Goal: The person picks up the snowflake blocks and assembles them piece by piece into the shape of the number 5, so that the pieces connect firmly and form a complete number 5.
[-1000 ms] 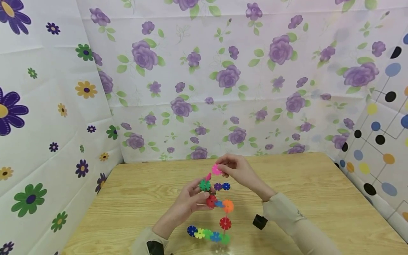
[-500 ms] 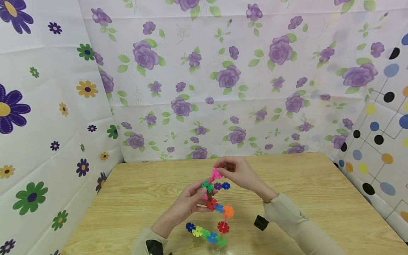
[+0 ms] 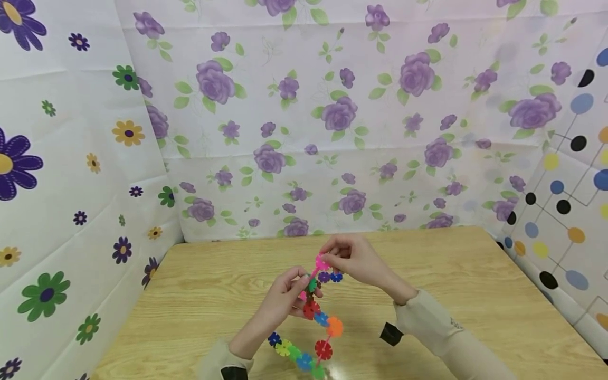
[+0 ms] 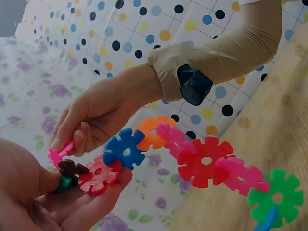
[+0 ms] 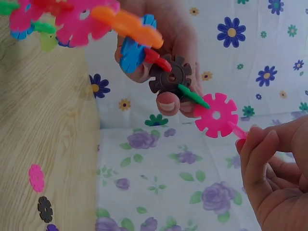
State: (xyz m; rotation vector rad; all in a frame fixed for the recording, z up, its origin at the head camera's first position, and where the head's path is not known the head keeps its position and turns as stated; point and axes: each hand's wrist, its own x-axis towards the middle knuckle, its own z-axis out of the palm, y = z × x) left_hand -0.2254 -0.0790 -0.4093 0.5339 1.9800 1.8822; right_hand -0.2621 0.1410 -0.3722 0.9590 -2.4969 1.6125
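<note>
Several notched plastic snowflake discs are linked in a long chain that hangs in the air in front of my left hand [image 3: 280,300]. That hand holds the chain near its upper end, at the green disc [image 3: 312,285] and the brown disc [image 5: 169,77], with thumb and fingers. My right hand [image 3: 360,260] pinches a pink disc [image 5: 236,129] at the tip, touching another pink disc [image 5: 216,115]. How deep their slots engage is hidden by my fingers. Lower down hang a red disc [image 3: 311,310], an orange disc [image 3: 334,326] and a dark blue disc [image 3: 274,339].
Behind the hands, a purple disc [image 3: 324,277] and a blue disc [image 3: 336,277] lie on the wooden table [image 3: 427,274]. The right wrist view shows a loose pink disc [image 5: 36,177] and a dark disc [image 5: 45,209] on the tabletop. Patterned cloth [image 3: 285,132] hangs around it.
The pink disc in my right hand has come down across a gap to meet the chain's upper pink disc. The chain's lower part has swung left and down.
</note>
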